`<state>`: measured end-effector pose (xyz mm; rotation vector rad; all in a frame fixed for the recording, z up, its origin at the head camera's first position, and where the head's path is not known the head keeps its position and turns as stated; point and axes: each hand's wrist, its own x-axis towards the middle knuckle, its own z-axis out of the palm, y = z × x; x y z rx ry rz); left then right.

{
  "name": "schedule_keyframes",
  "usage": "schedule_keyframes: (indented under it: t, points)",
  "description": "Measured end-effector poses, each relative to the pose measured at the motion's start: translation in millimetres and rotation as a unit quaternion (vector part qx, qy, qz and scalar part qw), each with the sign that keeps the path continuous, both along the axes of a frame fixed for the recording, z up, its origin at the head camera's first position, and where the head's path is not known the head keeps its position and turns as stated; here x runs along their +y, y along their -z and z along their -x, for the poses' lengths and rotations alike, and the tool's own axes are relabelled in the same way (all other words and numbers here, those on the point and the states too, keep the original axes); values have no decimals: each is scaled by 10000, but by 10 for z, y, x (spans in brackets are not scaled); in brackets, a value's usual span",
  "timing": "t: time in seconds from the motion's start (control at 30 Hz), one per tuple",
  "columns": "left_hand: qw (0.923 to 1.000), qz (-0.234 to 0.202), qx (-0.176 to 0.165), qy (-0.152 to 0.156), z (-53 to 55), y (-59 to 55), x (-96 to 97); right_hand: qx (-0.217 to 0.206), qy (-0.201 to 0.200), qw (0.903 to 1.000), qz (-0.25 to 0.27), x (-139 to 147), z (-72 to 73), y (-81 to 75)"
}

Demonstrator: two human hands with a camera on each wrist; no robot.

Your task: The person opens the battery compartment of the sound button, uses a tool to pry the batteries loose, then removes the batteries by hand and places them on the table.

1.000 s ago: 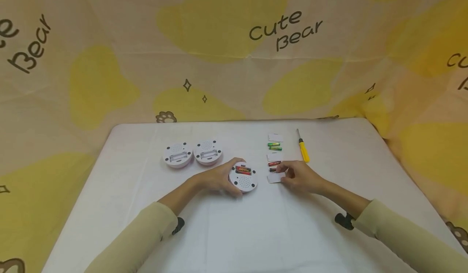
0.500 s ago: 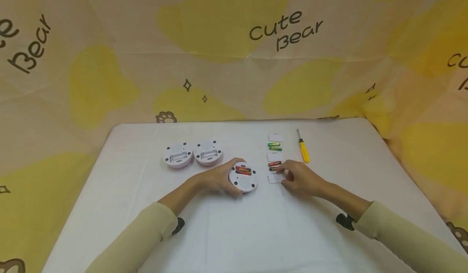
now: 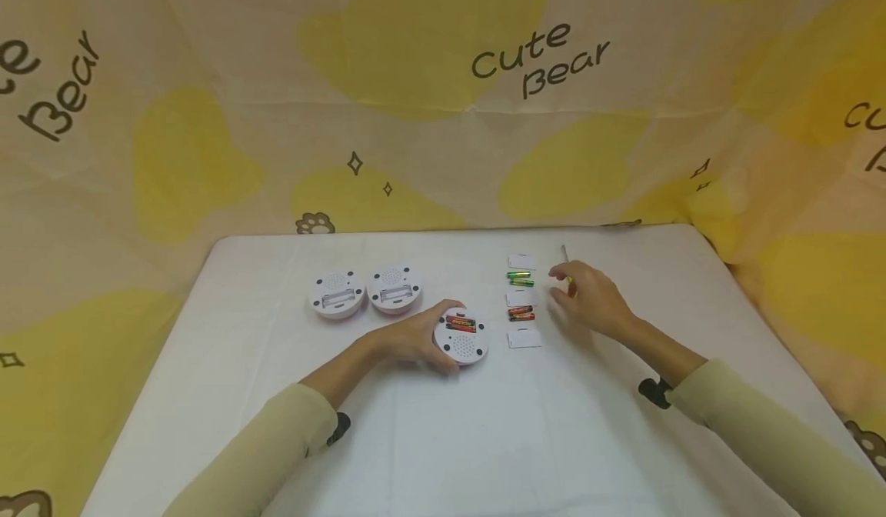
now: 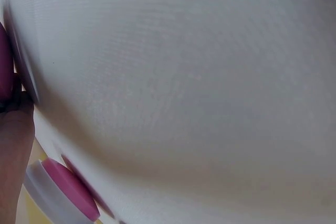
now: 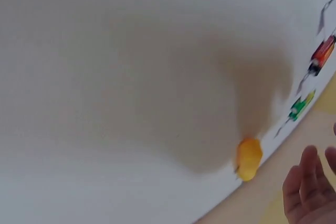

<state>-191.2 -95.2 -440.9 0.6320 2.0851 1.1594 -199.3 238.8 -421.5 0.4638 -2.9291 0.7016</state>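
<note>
My left hand (image 3: 415,336) grips the edge of a round white device (image 3: 462,348) with speaker holes and dark feet, thumb on the near side and fingers on the far side. Two red batteries (image 3: 460,323) sit in its uncovered compartment. The left wrist view catches only the pink side of the device (image 4: 5,66) at its edge. Over a screwdriver (image 3: 564,253) hovers my right hand (image 3: 591,298), fingers loosely bent and holding nothing. It hides most of the tool in the head view; the right wrist view shows the yellow handle (image 5: 249,159) apart from the fingers.
Two similar devices, one at left (image 3: 337,294) and one beside it (image 3: 394,290), stand with battery compartments uncovered. White battery covers (image 3: 524,338) lie in a column with green batteries (image 3: 519,275) and red batteries (image 3: 521,314) between them. A patterned cloth (image 3: 415,155) hangs behind the table.
My right hand has left the nearest white battery cover and moved up and right to above the screwdriver. The cover shifted slightly and stays on the table. My left hand holds its place.
</note>
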Motion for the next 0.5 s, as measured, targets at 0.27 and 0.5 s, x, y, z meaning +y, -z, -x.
schedule_keyframes:
  t: [0.27, 0.5]
  points:
    - [10000, -45, 0, 1, 4, 26, -5, -283, 675, 9956, -585, 103, 156, 50]
    - [10000, -36, -2, 8, 3, 12, -10, -1088, 883, 9860, -907, 138, 197, 151]
